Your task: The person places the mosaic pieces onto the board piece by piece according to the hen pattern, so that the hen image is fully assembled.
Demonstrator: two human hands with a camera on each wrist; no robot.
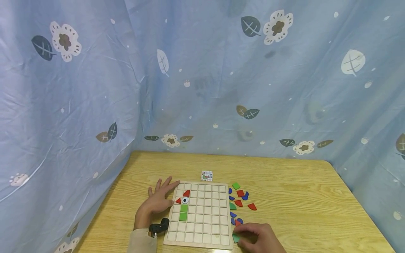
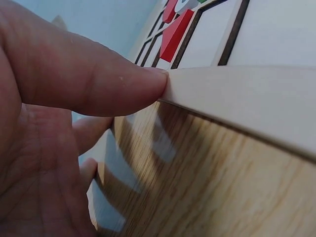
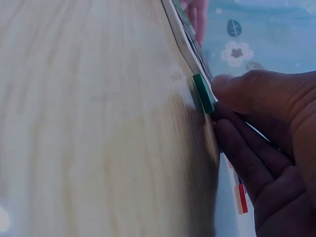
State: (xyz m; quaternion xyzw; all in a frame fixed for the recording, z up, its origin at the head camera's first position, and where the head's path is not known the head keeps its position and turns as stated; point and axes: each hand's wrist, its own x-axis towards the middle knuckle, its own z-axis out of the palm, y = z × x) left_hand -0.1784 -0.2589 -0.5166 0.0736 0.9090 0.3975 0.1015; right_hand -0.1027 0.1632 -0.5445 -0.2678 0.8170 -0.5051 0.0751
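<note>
A wooden grid board (image 1: 198, 242) lies on the table. In its left columns sit a red quarter-circle (image 1: 186, 193), a red triangle (image 1: 178, 200), an eye tile (image 1: 185, 200) and two green squares (image 1: 183, 212). My left hand (image 1: 157, 201) rests at the board's left edge, fingers spread; in the left wrist view the thumb (image 2: 123, 86) presses the board's side. Beside the lower right corner, my right hand (image 1: 260, 237) pinches a dark green piece (image 3: 203, 94) by its edges, low over the tabletop. Part of that piece is hidden by the fingertips.
Loose pieces lie along the board's right side: a green square (image 1: 236, 186), a red square (image 1: 240, 193), red quarter-circles (image 1: 252, 206), a green quarter-circle (image 1: 232, 206) and several blue ones (image 1: 233, 214). A small picture card (image 1: 207, 175) lies behind the board. A patterned curtain (image 1: 202, 88) surrounds the table.
</note>
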